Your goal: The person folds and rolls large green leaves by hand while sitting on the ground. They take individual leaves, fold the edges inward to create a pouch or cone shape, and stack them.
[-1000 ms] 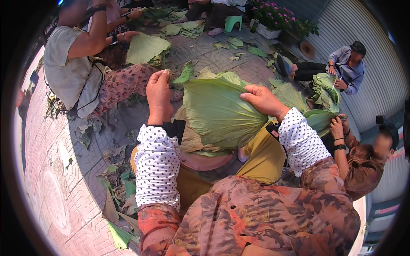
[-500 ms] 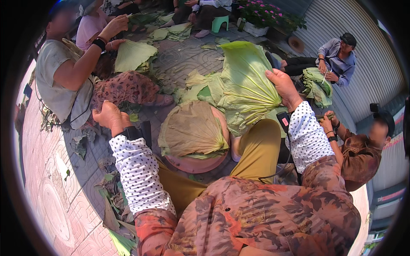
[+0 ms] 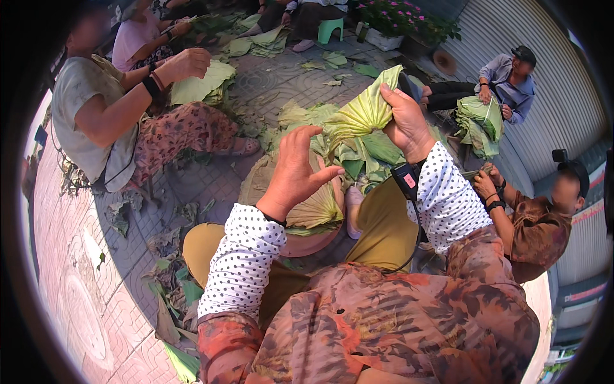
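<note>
Folding a leaf above my lap

My right hand (image 3: 404, 121) clenches the large green folded lotus leaf (image 3: 361, 115); my left hand (image 3: 297, 169) hovers just beside it, grip released, fingers spread.

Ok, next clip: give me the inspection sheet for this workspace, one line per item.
Surface: paved brick ground, outdoors, no table.
Job's things: large green leaf, folded and gathered, lifted in the right hand; more flattened leaves in a round pinkish basin below.
Clutter: torn leaf scraps strewn on the ground at the left.
Grippers: right hand clasps the leaf; left hand is open, fingers curled, close to the leaf, not clearly touching it.
Cables: thin dark cord hanging from a small black device at the right wrist.
Surroundings: other people seated around, handling leaves; corrugated metal wall; potted flowers.
</note>
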`<control>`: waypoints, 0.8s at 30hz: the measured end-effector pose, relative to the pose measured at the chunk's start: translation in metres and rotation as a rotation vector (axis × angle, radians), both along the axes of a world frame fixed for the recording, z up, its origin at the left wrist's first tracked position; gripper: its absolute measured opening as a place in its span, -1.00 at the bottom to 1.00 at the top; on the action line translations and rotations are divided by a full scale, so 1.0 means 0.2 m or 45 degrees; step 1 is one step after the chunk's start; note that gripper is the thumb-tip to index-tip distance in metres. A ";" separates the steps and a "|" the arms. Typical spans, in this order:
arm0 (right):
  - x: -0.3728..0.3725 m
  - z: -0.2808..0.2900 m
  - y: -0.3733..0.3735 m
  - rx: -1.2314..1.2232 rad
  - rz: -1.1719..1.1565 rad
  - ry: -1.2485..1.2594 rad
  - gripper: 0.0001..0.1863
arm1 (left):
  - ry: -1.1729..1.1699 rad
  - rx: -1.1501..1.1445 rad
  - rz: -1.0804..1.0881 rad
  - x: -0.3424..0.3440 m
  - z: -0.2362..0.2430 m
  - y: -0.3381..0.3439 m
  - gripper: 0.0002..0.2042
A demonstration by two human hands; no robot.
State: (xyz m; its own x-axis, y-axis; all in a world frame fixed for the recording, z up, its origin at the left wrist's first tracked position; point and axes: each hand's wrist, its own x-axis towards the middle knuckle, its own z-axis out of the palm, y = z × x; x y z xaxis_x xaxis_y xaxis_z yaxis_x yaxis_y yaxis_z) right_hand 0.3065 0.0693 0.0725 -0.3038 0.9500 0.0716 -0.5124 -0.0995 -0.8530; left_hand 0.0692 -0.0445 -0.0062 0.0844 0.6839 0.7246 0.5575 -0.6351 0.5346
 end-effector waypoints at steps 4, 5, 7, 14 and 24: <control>-0.15 0.00 -0.10 -0.033 0.083 -0.025 -0.81 | -0.142 0.052 0.097 0.00 -0.01 0.05 -0.52; -0.17 -0.01 -0.10 -0.045 0.096 -0.068 -0.76 | -0.213 0.011 0.014 -0.03 -0.01 0.07 -0.59; -0.19 0.00 -0.14 -0.089 0.090 -0.171 -0.71 | -0.286 0.031 -0.039 -0.06 0.03 0.05 -0.76; -0.14 0.02 -0.17 0.224 -0.058 -0.698 -0.42 | -1.072 -0.750 -0.444 -0.15 0.08 0.04 -0.85; -0.26 0.10 -0.20 1.088 0.444 -1.433 -0.26 | -0.669 -0.818 -0.634 -0.13 0.10 0.01 -0.84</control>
